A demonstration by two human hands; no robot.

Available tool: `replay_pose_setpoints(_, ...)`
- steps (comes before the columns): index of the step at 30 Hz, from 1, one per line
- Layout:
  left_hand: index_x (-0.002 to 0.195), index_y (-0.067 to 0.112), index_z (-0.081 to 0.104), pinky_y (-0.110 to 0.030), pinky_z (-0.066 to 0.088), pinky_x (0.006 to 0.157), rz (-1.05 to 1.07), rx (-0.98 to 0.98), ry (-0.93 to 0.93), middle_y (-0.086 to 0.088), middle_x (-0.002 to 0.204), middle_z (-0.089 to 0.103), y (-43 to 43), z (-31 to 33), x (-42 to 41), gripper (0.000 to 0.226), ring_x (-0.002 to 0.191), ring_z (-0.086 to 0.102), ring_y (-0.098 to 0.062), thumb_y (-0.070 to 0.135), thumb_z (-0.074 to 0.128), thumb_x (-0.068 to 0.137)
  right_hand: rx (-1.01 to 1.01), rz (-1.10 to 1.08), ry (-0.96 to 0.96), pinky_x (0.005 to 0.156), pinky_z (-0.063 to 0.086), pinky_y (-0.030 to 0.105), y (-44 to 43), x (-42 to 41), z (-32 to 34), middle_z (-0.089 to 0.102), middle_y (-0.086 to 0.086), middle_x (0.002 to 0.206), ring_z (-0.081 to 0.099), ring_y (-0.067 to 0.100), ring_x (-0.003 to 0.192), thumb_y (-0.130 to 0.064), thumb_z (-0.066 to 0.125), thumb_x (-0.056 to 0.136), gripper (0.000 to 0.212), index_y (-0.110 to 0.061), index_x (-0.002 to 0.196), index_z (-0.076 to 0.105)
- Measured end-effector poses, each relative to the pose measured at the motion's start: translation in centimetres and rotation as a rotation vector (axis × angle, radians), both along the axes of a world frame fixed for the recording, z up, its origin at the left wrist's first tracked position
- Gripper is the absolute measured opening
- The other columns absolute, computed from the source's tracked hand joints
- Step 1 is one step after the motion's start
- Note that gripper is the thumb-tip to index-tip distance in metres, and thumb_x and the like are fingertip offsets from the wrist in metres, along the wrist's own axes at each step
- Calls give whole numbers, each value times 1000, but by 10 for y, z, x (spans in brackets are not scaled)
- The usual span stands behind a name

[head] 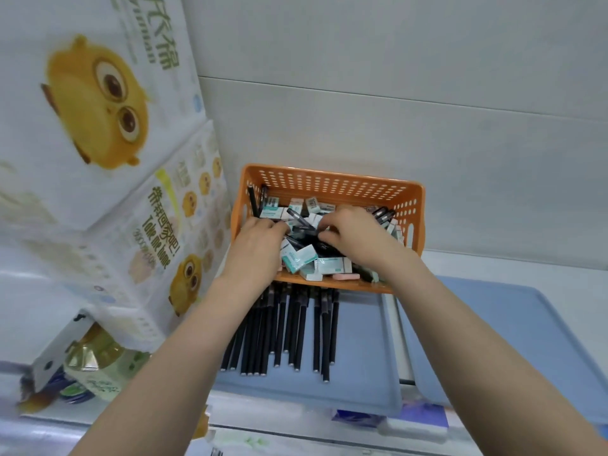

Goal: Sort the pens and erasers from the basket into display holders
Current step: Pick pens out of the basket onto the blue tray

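Two bare hands reached into an orange basket [332,184] at the back of the bench [493,263], against a pale wall. Inside lay a loose heap of black pens [297,217] and boxed erasers [299,258], the pens crossing at all angles, the erasers thickest along the basket's near edge.

The right grip [355,232] sat mid-heap, fingers and thumb curled down and seemingly pinching dark pens whose long axis ran roughly left to right, towards the other hand. The left grip [260,238] lay at the basket's left side, fingertips buried in the pile; whether it held anything could not be told. The right hand looked nearer the pens to be lifted.

Just below the basket's near edge, a blue tray [362,357] held sorted pens [289,330] side by side, running near to far, so a lifted pen would probably need turning. A second tray [526,324] lay at the bench's right side.

Printed packs [98,126] rose along the left edge, close beside the basket, leaving the left arm little room.
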State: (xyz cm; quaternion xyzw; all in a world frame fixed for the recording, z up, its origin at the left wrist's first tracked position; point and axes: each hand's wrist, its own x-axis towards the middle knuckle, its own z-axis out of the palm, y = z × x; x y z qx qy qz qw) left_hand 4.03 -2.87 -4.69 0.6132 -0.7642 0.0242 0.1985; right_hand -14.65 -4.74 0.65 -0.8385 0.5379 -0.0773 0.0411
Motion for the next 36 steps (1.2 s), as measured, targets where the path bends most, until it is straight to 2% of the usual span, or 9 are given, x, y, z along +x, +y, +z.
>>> replay_pose_setpoints(9, 106, 15, 68, -37, 49, 81, 27, -49, 348, -2, 101, 63, -5, 13, -5, 17, 92, 60, -21, 13, 61, 91, -7, 29, -89, 82, 45, 34, -11, 11, -12, 68, 7, 113, 60, 28, 105, -18, 63, 93, 36, -19, 129, 60)
replay_pose_setpoints(11, 99, 15, 68, -35, 47, 74, 29, -67, 355, 2, 90, 62, -4, 14, -8, 12, 86, 60, -20, 13, 58, 92, 41, 49, -113, 73, 43, 34, -12, 10, -12, 66, 8, 99, 57, 28, 95, -10, 55, 92, 29, -14, 120, 61)
replay_pose_setpoints(14, 99, 18, 66, -32, 41, 66, 53, -73, 353, 2, 87, 65, -4, 17, -12, 12, 82, 60, -19, 15, 56, 93, 138, 49, -205, 58, 31, 34, -11, 10, -10, 50, 5, 73, 45, 23, 70, -10, 47, 92, 9, -8, 85, 52)
replay_pose_setpoints(17, 108, 21, 65, -25, 31, 64, 93, -73, 332, 3, 91, 68, -5, 19, -14, 22, 81, 60, -16, 11, 54, 92, 202, 88, -271, 58, 39, 33, -9, 7, -7, 59, 4, 79, 51, 17, 66, -25, 52, 95, 13, -14, 95, 58)
replay_pose_setpoints(21, 108, 24, 64, -25, 38, 61, 67, -56, 418, 11, 80, 63, -2, 21, -18, 23, 67, 56, -7, 12, 54, 92, 207, 148, -195, 54, 36, 24, -8, -1, -7, 55, -8, 75, 51, 8, 65, -24, 65, 87, 15, -25, 95, 53)
replay_pose_setpoints(24, 107, 23, 64, -30, 50, 73, 41, -130, 461, 9, 95, 66, -1, 23, -21, 18, 83, 61, -9, 16, 56, 93, 140, 115, -171, 58, 38, 29, -9, 0, -11, 59, -3, 81, 55, 16, 72, -21, 61, 91, 11, -21, 97, 51)
replay_pose_setpoints(29, 125, 16, 58, -41, 48, 90, 171, -123, 406, -3, 123, 59, 11, 15, -11, 32, 112, 56, -23, 13, 57, 93, 76, 50, -334, 71, 53, 42, -8, -2, -16, 67, 5, 87, 63, 24, 79, -28, 44, 103, 21, -17, 119, 50)
replay_pose_setpoints(32, 142, 10, 44, -42, 36, 107, 220, -58, 392, -12, 146, 42, 24, 6, -14, 49, 137, 37, -30, 10, 56, 94, 97, 77, -543, 65, 49, 34, -5, -1, -10, 67, 0, 80, 62, 15, 71, -30, 41, 104, 16, -25, 116, 49)
replay_pose_setpoints(36, 150, 11, 29, -46, 40, 106, 246, -21, 328, -17, 154, 26, 13, 0, -23, 63, 136, 36, -35, 14, 56, 94, 32, 94, -693, 52, 38, 31, -6, -1, -9, 58, 4, 68, 49, 13, 53, -29, 43, 103, 10, -31, 107, 52)
